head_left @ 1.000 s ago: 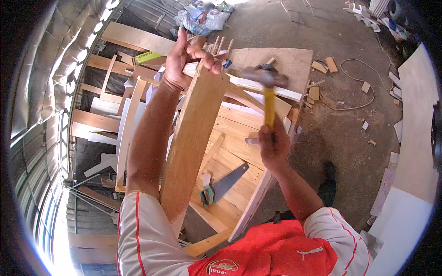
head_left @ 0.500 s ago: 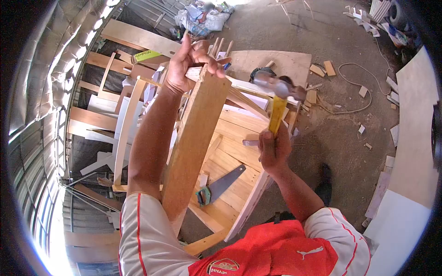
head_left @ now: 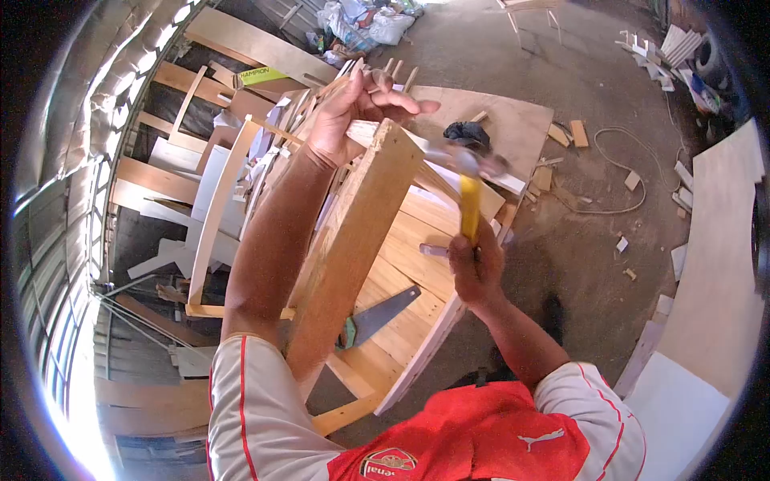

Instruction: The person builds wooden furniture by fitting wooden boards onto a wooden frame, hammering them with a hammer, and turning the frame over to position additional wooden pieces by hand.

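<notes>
My left hand is at the top end of a long wooden board, around a pale wood piece that meets it, with several fingers stretched over the top. The board slants down along my left forearm. My right hand grips the yellow handle of a hammer; its metal head is motion-blurred, to the right of the board's top end. Beneath lies a wooden tabletop with a handsaw on it, its green handle partly hidden by the board.
A plywood sheet with a dark cloth item lies beyond the bench. Wood boards lean at the left wall. A cord and offcuts lie on the floor. Large panels stand at the right.
The hammer has swung left and lower, nearer the board's top end. The board's top and my left hand now appear slightly further right, and the view has shifted a little.
</notes>
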The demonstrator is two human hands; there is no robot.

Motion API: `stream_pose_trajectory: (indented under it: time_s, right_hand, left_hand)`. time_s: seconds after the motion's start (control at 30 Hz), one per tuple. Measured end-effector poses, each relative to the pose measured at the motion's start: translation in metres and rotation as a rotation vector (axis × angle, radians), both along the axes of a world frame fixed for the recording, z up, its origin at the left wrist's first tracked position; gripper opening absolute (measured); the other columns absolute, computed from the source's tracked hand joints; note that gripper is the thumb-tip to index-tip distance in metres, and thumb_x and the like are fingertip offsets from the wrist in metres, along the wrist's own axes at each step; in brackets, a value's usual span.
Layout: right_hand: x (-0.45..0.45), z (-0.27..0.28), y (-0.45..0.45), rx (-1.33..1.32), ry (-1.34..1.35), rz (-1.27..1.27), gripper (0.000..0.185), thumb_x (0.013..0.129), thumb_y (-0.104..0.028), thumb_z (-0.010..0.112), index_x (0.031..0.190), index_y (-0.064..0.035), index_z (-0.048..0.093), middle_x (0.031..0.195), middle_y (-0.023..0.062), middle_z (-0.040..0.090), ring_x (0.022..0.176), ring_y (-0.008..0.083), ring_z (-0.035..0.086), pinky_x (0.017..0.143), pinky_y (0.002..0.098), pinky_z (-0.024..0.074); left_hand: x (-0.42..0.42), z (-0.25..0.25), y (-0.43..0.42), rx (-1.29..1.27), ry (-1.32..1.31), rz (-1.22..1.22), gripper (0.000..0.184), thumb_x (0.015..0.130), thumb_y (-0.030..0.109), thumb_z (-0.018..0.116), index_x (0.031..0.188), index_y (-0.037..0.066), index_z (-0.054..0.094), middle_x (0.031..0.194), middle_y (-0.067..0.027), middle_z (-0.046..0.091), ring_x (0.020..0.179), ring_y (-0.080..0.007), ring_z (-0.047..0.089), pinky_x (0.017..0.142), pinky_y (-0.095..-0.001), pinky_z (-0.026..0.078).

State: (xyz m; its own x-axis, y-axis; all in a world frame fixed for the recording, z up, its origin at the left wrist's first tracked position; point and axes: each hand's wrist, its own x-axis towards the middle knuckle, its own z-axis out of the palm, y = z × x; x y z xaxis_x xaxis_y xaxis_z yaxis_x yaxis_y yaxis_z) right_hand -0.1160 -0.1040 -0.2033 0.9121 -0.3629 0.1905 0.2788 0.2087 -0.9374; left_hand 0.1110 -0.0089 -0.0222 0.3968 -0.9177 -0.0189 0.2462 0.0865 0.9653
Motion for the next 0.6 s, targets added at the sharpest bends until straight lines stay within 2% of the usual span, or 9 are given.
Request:
stream_pose_trajectory:
  time_s: [0.07,0.17,0.2,0.3,0.33,0.43,0.47,0.57,0.6]
  right_hand:
    - [0.011,-0.025,0.002,-0.040,-0.148,-0.158,0.042,0.102,-0.022,0.050,0.138,-0.0016,0.044,0.072,0.0047,0.055,0.059,0.0111,0.053,0.055,0.0279,0.0433]
    - [0.018,-0.051,-0.007,-0.138,-0.122,-0.260,0.043,0.104,-0.030,0.049,0.133,0.0011,0.045,0.064,-0.0014,0.049,0.051,0.0061,0.046,0.045,0.0233,0.0366]
    - [0.021,-0.052,-0.016,-0.184,-0.114,-0.264,0.042,0.104,-0.030,0.049,0.133,0.0007,0.045,0.064,-0.0014,0.049,0.051,0.0061,0.046,0.045,0.0232,0.0366]
    - [0.025,-0.050,-0.031,-0.185,-0.049,-0.190,0.040,0.104,-0.028,0.050,0.131,-0.0005,0.048,0.065,-0.0012,0.050,0.052,0.0057,0.046,0.046,0.0222,0.0373]
    - [0.029,-0.053,-0.037,-0.189,-0.059,-0.170,0.039,0.103,-0.028,0.051,0.131,-0.0006,0.048,0.066,-0.0012,0.050,0.053,0.0055,0.046,0.046,0.0221,0.0376]
    - [0.035,-0.043,-0.049,-0.214,-0.072,-0.121,0.037,0.103,-0.026,0.051,0.130,-0.0004,0.049,0.070,-0.0015,0.051,0.054,0.0050,0.046,0.047,0.0217,0.0377]
    - [0.037,-0.038,-0.051,-0.220,-0.073,-0.103,0.036,0.103,-0.025,0.051,0.130,-0.0002,0.049,0.071,-0.0016,0.051,0.055,0.0048,0.046,0.047,0.0216,0.0376]
    - [0.037,-0.026,-0.051,-0.257,-0.119,-0.029,0.035,0.103,-0.022,0.050,0.130,-0.0002,0.049,0.073,-0.0018,0.052,0.054,0.0045,0.046,0.047,0.0208,0.0365]
    - [0.036,-0.022,-0.051,-0.254,-0.156,0.007,0.034,0.102,-0.021,0.051,0.128,0.0002,0.050,0.073,-0.0017,0.052,0.056,0.0053,0.047,0.049,0.0212,0.0375]
  left_hand:
    - [-0.002,0.002,0.000,0.000,-0.032,0.017,0.048,0.100,0.055,0.040,0.109,0.011,0.060,0.113,-0.0189,0.068,0.128,-0.0436,0.051,0.109,-0.0564,0.037]
    - [-0.009,0.012,0.006,0.151,-0.152,0.120,0.043,0.100,0.052,0.044,0.101,0.011,0.056,0.116,-0.0198,0.066,0.124,-0.0443,0.053,0.106,-0.0526,0.039]
    - [-0.012,0.017,0.011,0.232,-0.267,0.175,0.044,0.102,0.049,0.043,0.112,0.008,0.057,0.121,-0.0194,0.065,0.122,-0.0374,0.056,0.105,-0.0461,0.040]
    - [-0.024,0.026,0.022,0.331,-0.589,0.327,0.047,0.104,0.044,0.042,0.124,0.004,0.056,0.126,-0.0179,0.062,0.119,-0.0304,0.058,0.104,-0.0409,0.042]
    - [-0.035,0.032,0.028,0.350,-0.579,0.387,0.050,0.104,0.041,0.044,0.132,0.001,0.052,0.128,-0.0155,0.061,0.119,-0.0247,0.058,0.102,-0.0375,0.043]
    - [-0.067,0.058,0.046,0.536,-0.777,0.500,0.049,0.104,0.041,0.046,0.130,0.001,0.054,0.125,-0.0133,0.062,0.119,-0.0225,0.057,0.102,-0.0364,0.044]
    - [-0.080,0.067,0.050,0.572,-0.730,0.500,0.046,0.102,0.036,0.053,0.129,0.000,0.055,0.127,-0.0128,0.061,0.121,-0.0212,0.055,0.102,-0.0355,0.044]
    - [-0.117,0.064,0.062,0.529,-0.885,0.607,0.049,0.095,0.039,0.064,0.129,0.004,0.057,0.121,-0.0107,0.065,0.110,-0.0184,0.059,0.098,-0.0366,0.046]
    - [-0.136,0.077,0.056,0.585,-0.996,0.604,0.047,0.093,0.032,0.069,0.128,0.003,0.058,0.120,-0.0125,0.065,0.112,-0.0199,0.061,0.099,-0.0387,0.047]
